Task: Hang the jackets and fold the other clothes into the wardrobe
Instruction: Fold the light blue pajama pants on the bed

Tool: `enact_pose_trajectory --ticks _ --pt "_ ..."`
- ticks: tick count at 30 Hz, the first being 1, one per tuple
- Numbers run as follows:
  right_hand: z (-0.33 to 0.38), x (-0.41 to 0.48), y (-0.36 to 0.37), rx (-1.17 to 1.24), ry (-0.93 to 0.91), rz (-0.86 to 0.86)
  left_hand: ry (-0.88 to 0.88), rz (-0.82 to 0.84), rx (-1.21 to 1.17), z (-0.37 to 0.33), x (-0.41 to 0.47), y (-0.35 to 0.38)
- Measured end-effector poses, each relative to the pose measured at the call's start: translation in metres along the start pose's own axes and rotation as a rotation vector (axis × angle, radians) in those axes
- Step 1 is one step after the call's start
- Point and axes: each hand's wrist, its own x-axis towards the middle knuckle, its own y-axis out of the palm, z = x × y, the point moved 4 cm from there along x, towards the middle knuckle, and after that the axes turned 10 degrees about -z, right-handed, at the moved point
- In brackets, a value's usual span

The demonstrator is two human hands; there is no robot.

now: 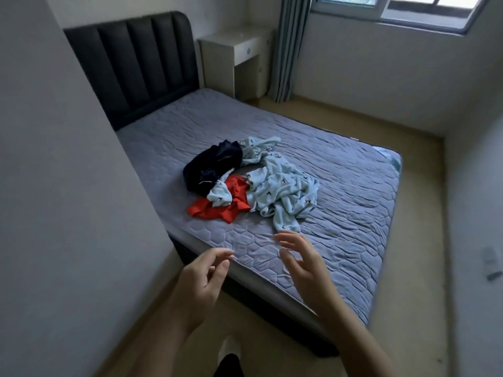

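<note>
The bed (340,191) fills the middle of the room, with a grey quilted cover. Its left edge runs along the left wall (54,186). A dark padded headboard (136,69) stands at the far end. Open floor (416,213) runs along the bed's right side and near edge.

A white desk (236,47) stands in the far corner, just beside a grey curtain (288,50) under the window (408,9).

The clothes lie in one heap on the bed:
- light-blue garment (283,191), right; its small dark marks are too small to read
- navy garment (209,167), far left
- red garment (226,210), near left, partly under a light-blue sleeve

The left hand (201,281) and right hand (304,265) hover over the bed's near edge, fingers loosely spread, holding nothing.
</note>
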Motion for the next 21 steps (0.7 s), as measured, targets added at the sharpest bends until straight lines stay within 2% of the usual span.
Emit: enact_pose_trajectory --ticks 8,13,17,21 --pt "-0.066 0.162 0.020 -0.035 0.130 -0.074 -0.063 0.204 0.074 0.058 0.187 0.070" --pt "-0.152 0.219 0.032 -0.039 0.256 -0.087 -0.314 0.209 0.030 0.139 0.241 0.137" --pt "-0.237 0.260 0.063 -0.114 0.364 -0.027 -0.547 0.145 -0.037 0.225 0.269 0.187" --pt "-0.311 0.306 0.101 -0.253 0.385 0.038 -0.652 0.159 0.003 0.310 0.308 0.227"
